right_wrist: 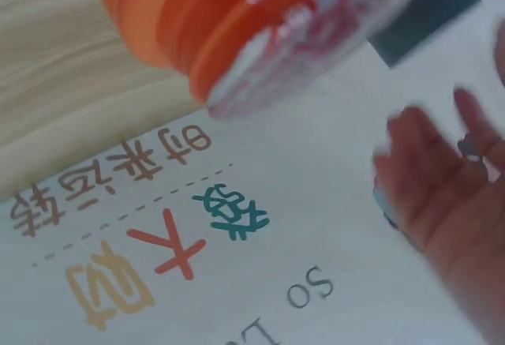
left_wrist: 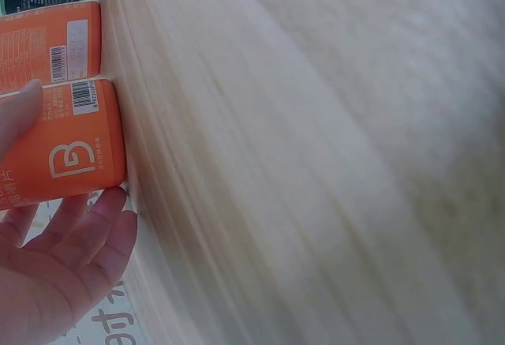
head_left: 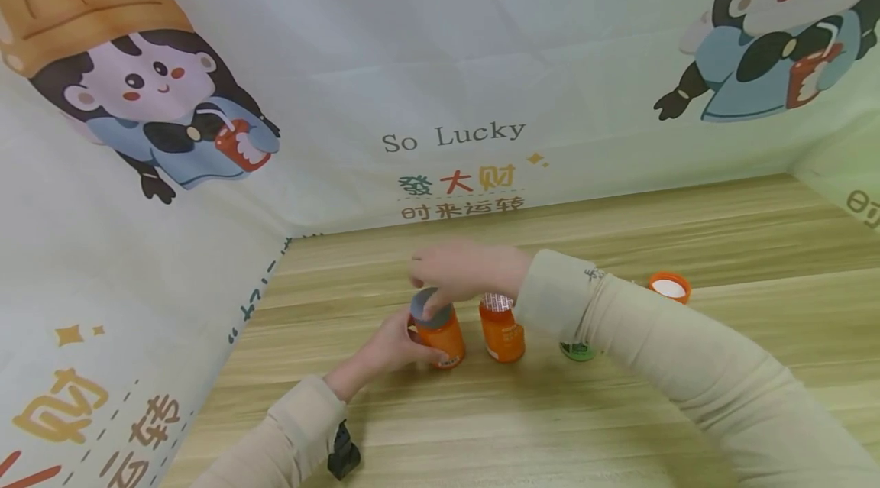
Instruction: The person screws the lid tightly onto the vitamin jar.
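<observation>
Black object: on the tabletop, nearer than the grey-topped bottle and left of it;
Left hand: grip clamped on the grey-topped bottle's orange body, thumb on one side, fingers on the other;
Grey-topped bottle: on the tabletop;
Right hand: over the grey-topped bottle's lid, blurred; grip apart, fingers loose; whether it touches, I cannot tell;
Foil-topped bottle: just right of the grey-topped bottle;
Green container: farther right of it, partly sleeve-hidden;
Orange cap: well right of it, white inside showing;
Printed backdrop: behind it, reading "So Lucky"
</observation>
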The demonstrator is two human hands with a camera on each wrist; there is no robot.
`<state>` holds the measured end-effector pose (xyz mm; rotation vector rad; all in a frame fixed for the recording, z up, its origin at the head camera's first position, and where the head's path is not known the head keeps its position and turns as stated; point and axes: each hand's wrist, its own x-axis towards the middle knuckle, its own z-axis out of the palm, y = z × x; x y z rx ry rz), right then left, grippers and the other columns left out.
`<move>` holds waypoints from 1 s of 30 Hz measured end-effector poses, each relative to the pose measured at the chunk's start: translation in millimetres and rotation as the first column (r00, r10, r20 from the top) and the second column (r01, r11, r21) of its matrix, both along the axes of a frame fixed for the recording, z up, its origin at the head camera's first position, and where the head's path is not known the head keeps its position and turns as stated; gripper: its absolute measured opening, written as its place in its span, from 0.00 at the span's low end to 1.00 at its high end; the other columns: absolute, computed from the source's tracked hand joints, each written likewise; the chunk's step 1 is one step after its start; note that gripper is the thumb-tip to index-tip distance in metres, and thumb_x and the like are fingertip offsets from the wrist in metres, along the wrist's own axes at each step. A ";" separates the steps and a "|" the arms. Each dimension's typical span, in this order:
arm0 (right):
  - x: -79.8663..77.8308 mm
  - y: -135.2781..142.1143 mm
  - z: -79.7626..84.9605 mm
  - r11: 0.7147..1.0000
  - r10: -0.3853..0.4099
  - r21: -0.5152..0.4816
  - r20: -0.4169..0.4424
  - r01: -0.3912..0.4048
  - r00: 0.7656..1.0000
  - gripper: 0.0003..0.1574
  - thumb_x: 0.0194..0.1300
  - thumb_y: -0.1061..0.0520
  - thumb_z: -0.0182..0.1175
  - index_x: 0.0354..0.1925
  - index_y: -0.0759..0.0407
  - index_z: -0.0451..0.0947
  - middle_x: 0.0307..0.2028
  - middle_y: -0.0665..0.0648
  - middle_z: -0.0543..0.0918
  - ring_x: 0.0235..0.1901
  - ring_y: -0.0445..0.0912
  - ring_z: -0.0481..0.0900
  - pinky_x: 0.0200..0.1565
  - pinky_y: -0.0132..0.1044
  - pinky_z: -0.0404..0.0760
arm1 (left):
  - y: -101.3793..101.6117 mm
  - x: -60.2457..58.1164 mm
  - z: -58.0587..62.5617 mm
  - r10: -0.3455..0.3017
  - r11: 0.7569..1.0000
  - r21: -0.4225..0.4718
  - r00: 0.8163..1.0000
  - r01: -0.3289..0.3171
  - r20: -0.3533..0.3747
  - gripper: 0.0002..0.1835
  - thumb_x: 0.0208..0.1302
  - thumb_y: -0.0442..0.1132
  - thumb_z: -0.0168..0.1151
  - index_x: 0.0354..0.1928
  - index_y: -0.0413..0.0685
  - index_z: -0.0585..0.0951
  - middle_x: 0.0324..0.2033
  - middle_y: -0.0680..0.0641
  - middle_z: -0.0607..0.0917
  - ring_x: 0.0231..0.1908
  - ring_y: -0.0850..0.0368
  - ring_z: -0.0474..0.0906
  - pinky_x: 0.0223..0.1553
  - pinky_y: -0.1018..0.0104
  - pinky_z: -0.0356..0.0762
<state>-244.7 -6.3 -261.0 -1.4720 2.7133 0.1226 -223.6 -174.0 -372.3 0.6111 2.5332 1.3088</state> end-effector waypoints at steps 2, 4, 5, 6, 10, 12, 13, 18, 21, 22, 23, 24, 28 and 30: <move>-1.3 3.3 3.8 0.996 0.093 -0.018 0.085 -0.092 0.992 0.22 0.57 0.57 0.63 0.52 0.54 0.74 0.49 0.52 0.74 0.49 0.43 0.71 0.52 0.33 0.70 | -0.3 -0.2 -0.1 -0.008 1.000 -0.002 1.000 0.008 -0.004 0.34 0.46 0.35 0.72 0.56 0.35 0.69 0.49 0.38 0.78 0.44 0.50 0.76 0.43 0.64 0.76; -2.5 5.7 5.9 0.985 0.171 -0.016 0.148 -0.170 0.974 0.30 0.55 0.68 0.61 0.57 0.53 0.72 0.55 0.52 0.72 0.55 0.44 0.68 0.57 0.34 0.66 | -0.6 -0.2 -0.3 -0.013 1.000 0.002 1.000 0.013 -0.001 0.34 0.46 0.35 0.72 0.56 0.34 0.68 0.49 0.38 0.77 0.44 0.50 0.76 0.43 0.64 0.76; -3.1 6.6 6.3 0.979 0.202 -0.014 0.169 -0.202 0.965 0.33 0.53 0.71 0.59 0.57 0.52 0.72 0.56 0.52 0.72 0.56 0.44 0.67 0.58 0.34 0.65 | -0.7 0.0 -0.2 -0.013 1.000 0.005 1.000 0.013 0.006 0.34 0.47 0.35 0.72 0.56 0.34 0.67 0.49 0.37 0.77 0.44 0.50 0.77 0.42 0.64 0.76; -3.6 7.2 6.4 0.974 0.223 -0.014 0.184 -0.224 0.957 0.34 0.53 0.73 0.58 0.57 0.52 0.72 0.56 0.52 0.72 0.56 0.44 0.67 0.59 0.34 0.65 | -0.6 0.2 -0.3 -0.010 1.000 0.008 1.000 0.010 0.013 0.34 0.47 0.35 0.72 0.56 0.34 0.67 0.49 0.37 0.77 0.44 0.50 0.77 0.42 0.64 0.76; -5.4 7.2 4.5 0.962 0.270 0.000 0.176 -0.274 0.947 0.31 0.53 0.73 0.58 0.54 0.52 0.76 0.51 0.53 0.75 0.51 0.44 0.69 0.56 0.31 0.67 | 0.2 0.9 -0.1 0.007 1.000 0.011 1.000 -0.007 0.028 0.34 0.46 0.34 0.72 0.56 0.34 0.67 0.48 0.37 0.77 0.42 0.51 0.77 0.40 0.66 0.77; -6.0 6.8 3.6 0.962 0.269 0.008 0.166 -0.274 0.949 0.30 0.54 0.72 0.58 0.54 0.52 0.76 0.50 0.54 0.75 0.50 0.44 0.70 0.55 0.32 0.68 | 0.7 0.9 -0.2 0.014 1.000 0.009 1.000 -0.014 0.025 0.34 0.46 0.35 0.72 0.55 0.34 0.68 0.47 0.38 0.78 0.41 0.52 0.77 0.39 0.67 0.76; -6.3 6.6 3.2 0.963 0.263 0.013 0.162 -0.268 0.951 0.29 0.54 0.71 0.59 0.54 0.51 0.76 0.49 0.54 0.75 0.50 0.44 0.70 0.55 0.32 0.68 | 0.8 1.0 -0.1 0.015 1.000 0.011 1.000 -0.015 0.026 0.34 0.46 0.35 0.72 0.55 0.34 0.68 0.47 0.38 0.78 0.41 0.52 0.77 0.39 0.67 0.76; -6.8 5.5 1.2 0.974 0.221 0.021 0.163 -0.228 0.962 0.24 0.56 0.66 0.61 0.52 0.52 0.77 0.47 0.54 0.76 0.46 0.43 0.71 0.51 0.31 0.70 | 0.5 0.8 -0.1 0.012 1.000 0.018 0.999 -0.013 0.031 0.32 0.46 0.34 0.72 0.54 0.34 0.69 0.48 0.39 0.78 0.43 0.51 0.77 0.42 0.65 0.76; -6.6 4.2 0.2 0.979 0.192 0.035 0.162 -0.200 0.968 0.21 0.57 0.62 0.62 0.51 0.52 0.77 0.43 0.52 0.75 0.44 0.42 0.71 0.49 0.29 0.71 | -0.3 0.2 -0.7 0.000 1.000 0.025 0.999 0.000 0.032 0.32 0.47 0.34 0.72 0.54 0.34 0.69 0.48 0.39 0.78 0.44 0.50 0.77 0.44 0.64 0.76; -6.5 3.6 -0.3 0.981 0.180 0.042 0.163 -0.189 0.970 0.21 0.58 0.60 0.62 0.51 0.52 0.77 0.42 0.52 0.75 0.43 0.42 0.71 0.48 0.29 0.71 | -0.4 0.1 -0.8 -0.005 1.000 0.026 1.000 0.005 0.030 0.32 0.47 0.34 0.71 0.54 0.34 0.69 0.48 0.39 0.78 0.45 0.50 0.77 0.44 0.64 0.76; -6.2 2.9 -0.6 0.983 0.166 0.051 0.162 -0.176 0.973 0.21 0.59 0.59 0.62 0.52 0.52 0.76 0.41 0.51 0.75 0.42 0.42 0.71 0.47 0.29 0.71 | -0.4 0.0 -1.0 -0.010 1.000 0.025 1.000 0.010 0.023 0.32 0.47 0.34 0.71 0.54 0.34 0.69 0.48 0.39 0.78 0.45 0.50 0.77 0.44 0.64 0.76; -6.0 2.0 -0.9 0.985 0.148 0.065 0.161 -0.160 0.976 0.21 0.60 0.57 0.61 0.53 0.52 0.76 0.40 0.51 0.74 0.41 0.41 0.70 0.46 0.29 0.71 | -0.4 -0.1 -1.2 -0.016 1.000 0.023 1.000 0.015 0.018 0.32 0.47 0.34 0.71 0.54 0.34 0.69 0.48 0.39 0.78 0.45 0.50 0.77 0.44 0.64 0.76; -5.4 -2.7 -3.0 0.992 0.056 0.101 0.154 -0.072 0.986 0.20 0.61 0.48 0.59 0.51 0.53 0.76 0.38 0.49 0.73 0.37 0.41 0.70 0.41 0.29 0.71 | -0.2 -0.3 -1.2 -0.026 1.000 0.011 1.000 0.026 -0.003 0.32 0.47 0.35 0.71 0.55 0.36 0.70 0.49 0.40 0.78 0.47 0.50 0.76 0.45 0.64 0.75; -4.5 -5.0 -3.9 0.994 0.005 0.109 0.142 -0.021 0.990 0.20 0.61 0.44 0.58 0.46 0.54 0.77 0.36 0.49 0.73 0.36 0.41 0.70 0.39 0.29 0.71 | -0.2 -0.2 -1.1 -0.025 1.000 0.006 1.000 0.025 -0.005 0.32 0.47 0.36 0.71 0.55 0.36 0.70 0.49 0.40 0.78 0.47 0.50 0.75 0.45 0.64 0.75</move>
